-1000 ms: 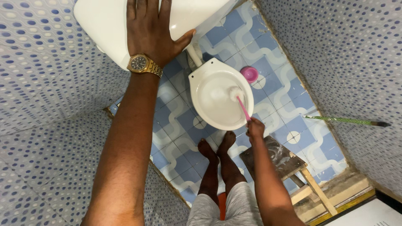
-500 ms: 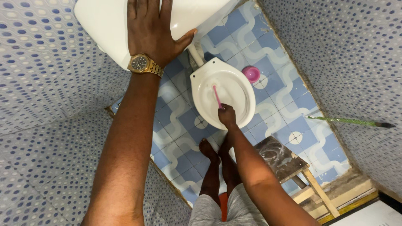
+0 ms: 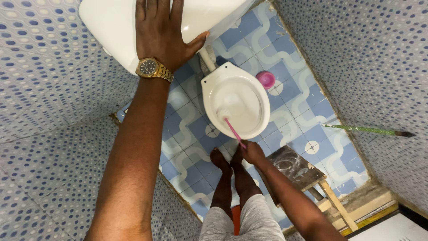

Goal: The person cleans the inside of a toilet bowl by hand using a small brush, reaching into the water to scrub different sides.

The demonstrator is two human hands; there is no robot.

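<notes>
Head view, as I read it: right hand (image 3: pixel 252 152) clamps the pink toilet brush (image 3: pixel 232 129) — bristles low in the white bowl (image 3: pixel 213 91), scrubbing under way, near rim seemingly due next — left hand (image 3: pixel 161 31) splayed flat on the cistern (image 3: pixel 111 22).

walls (image 3: pixel 49 80): blue-dotted tile | floor (image 3: pixel 294 85): blue-white wavy tile | wooden stool (image 3: pixel 303 172)

A gold-toned metal wristwatch with a dark round dial (image 3: pixel 154 69) sits on the left wrist. Both forearms are bare, without sleeves. Light grey heathered shorts (image 3: pixel 249 221) cover the thighs, and the bare feet (image 3: pixel 228 159) wear no shoes.
</notes>
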